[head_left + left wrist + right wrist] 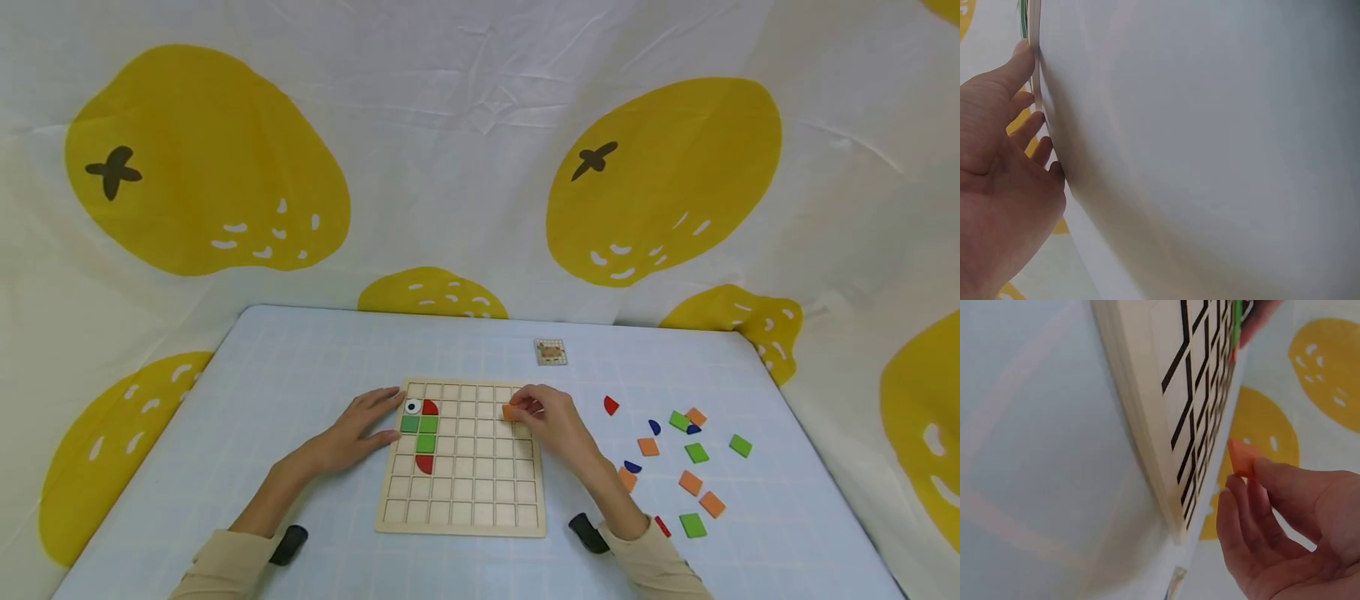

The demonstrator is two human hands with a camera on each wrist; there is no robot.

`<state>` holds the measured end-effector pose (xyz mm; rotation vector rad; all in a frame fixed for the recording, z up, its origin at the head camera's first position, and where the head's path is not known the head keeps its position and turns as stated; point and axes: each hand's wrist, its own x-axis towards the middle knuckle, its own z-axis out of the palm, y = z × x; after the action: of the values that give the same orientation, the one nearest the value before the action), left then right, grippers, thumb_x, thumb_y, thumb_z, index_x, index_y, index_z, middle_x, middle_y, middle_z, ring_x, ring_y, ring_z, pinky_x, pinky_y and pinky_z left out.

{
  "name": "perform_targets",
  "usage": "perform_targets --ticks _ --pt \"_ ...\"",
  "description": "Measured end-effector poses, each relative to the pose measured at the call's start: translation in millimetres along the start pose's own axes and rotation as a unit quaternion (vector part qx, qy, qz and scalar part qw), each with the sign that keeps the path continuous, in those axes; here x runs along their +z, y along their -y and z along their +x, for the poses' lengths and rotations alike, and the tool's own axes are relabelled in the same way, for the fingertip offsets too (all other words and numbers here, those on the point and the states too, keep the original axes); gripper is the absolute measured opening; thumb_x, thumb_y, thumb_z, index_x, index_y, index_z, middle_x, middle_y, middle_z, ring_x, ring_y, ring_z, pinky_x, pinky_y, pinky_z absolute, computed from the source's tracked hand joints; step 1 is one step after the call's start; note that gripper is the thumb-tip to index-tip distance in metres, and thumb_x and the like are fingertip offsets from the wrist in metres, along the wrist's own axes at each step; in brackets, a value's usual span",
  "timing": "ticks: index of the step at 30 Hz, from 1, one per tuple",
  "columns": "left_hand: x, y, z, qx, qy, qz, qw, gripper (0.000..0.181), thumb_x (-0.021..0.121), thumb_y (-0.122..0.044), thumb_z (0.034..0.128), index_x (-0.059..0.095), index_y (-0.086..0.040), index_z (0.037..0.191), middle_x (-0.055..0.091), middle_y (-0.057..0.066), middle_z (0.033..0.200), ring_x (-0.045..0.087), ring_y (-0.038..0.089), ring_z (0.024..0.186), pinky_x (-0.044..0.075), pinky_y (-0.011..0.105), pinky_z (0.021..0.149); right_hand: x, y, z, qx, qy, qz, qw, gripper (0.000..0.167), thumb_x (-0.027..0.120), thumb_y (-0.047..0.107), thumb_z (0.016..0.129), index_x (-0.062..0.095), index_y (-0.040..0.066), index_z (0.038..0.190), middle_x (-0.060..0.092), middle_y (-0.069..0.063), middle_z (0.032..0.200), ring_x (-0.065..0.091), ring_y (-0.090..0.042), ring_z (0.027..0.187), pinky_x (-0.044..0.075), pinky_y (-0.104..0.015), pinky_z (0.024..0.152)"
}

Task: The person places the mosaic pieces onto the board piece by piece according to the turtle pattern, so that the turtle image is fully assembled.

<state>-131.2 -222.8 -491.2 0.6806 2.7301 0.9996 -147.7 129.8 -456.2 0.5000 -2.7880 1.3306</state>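
Note:
A wooden grid board [480, 492] lies flat on the table. My left hand [348, 437] touches its left edge with fingers and thumb spread; the left wrist view shows the same hand [1007, 162] along the board's side. Between thumb and fingers my right hand [555, 425] pinches an orange square tile [509, 412], above the board's upper right squares. In the right wrist view the orange tile [1242, 457] is raised off the board. On the board's left side are a black-and-white eye tile [412, 407], a red quarter-circle [424, 464] with another above, and three green squares [427, 443].
Loose orange, green, red and dark blue tiles [697, 452] are scattered on the table to the right, some by my right forearm. A small picture card [551, 352] with a grid pattern lies behind the board. Behind the table hangs a lemon-print cloth [480, 192].

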Motion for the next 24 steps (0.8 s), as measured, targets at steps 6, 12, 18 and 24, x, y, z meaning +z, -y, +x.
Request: perform_targets --ticks 6,12,18,24 --pt "-0.1 -0.5 -0.4 0.0 0.0 -0.004 1.0 0.065 0.066 -0.025 0.1023 0.039 -0.002 0.157 0.031 0.022 0.163 0.022 0.046 0.15 0.026 0.067 0.116 15 12 2.3 -0.019 0.019 0.023 0.9994 0.008 0.077 0.003 0.091 0.074 0.005 0.099 0.071 -0.002 0.096 0.066 -0.016 0.083 0.057 -0.027 0.075" --pt "-0.3 -1.6 0.1 -0.003 0.0 -0.002 1.0 0.066 0.065 -0.027 0.1027 0.039 -0.003 0.158 0.031 0.021 0.163 0.022 0.045 0.15 0.026 0.067 0.116 29 19 3.4 -0.028 0.035 0.035 0.9984 0.007 0.076 0.002 0.092 0.074 0.005 0.099 0.072 -0.002 0.095 0.066 -0.015 0.082 0.056 -0.025 0.074" --pt "-0.6 -2.0 0.3 -0.005 0.001 -0.004 1.0 0.066 0.065 -0.028 0.1029 0.038 -0.003 0.158 0.031 0.021 0.163 0.021 0.045 0.15 0.025 0.067 0.117 40 24 3.5 -0.045 0.058 0.047 0.9962 0.006 0.074 0.001 0.093 0.073 0.003 0.099 0.07 -0.003 0.092 0.066 -0.015 0.081 0.056 -0.024 0.073" --pt "0.2 -2.3 -0.6 -0.006 0.004 -0.007 0.9999 0.066 0.065 -0.026 0.1028 0.037 -0.003 0.158 0.03 0.022 0.164 0.021 0.046 0.15 0.025 0.068 0.117 50 31 2.7 -0.043 0.084 0.062 0.9936 0.006 0.074 0.002 0.094 0.073 0.002 0.1 0.07 -0.003 0.092 0.065 -0.015 0.08 0.055 -0.023 0.073"
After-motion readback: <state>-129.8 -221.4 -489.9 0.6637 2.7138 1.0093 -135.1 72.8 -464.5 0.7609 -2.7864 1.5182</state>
